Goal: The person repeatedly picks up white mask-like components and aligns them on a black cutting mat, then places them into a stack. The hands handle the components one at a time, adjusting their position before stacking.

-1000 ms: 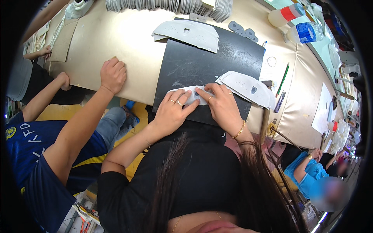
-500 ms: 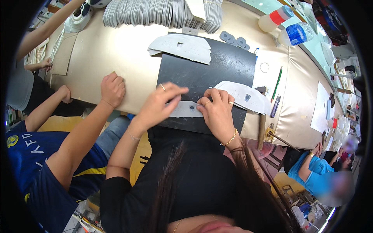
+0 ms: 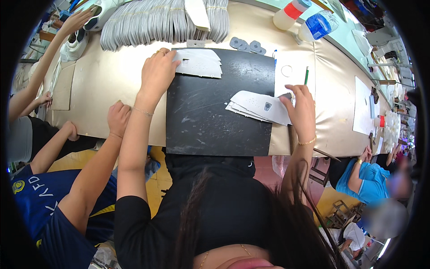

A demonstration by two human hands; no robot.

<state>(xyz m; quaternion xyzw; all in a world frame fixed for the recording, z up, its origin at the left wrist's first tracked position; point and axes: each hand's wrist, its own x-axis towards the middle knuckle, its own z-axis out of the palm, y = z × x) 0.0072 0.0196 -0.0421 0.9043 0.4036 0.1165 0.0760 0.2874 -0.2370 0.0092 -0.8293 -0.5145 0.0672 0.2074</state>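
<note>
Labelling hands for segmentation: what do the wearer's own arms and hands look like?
Left hand: ungloved, gold-coloured ring, thin chain bracelet. Right hand: ungloved, thicker gold-coloured bracelet. Left sleeve: short, black, no markings visible. Forearms bare.

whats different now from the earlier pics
The left hand moved forward and left to the far stack of grey curved pieces; the right hand moved right, over the nearer grey curved stack. They let go of one grey curved piece, now gone from the front of the flat black board. Both stacks remain.
</note>
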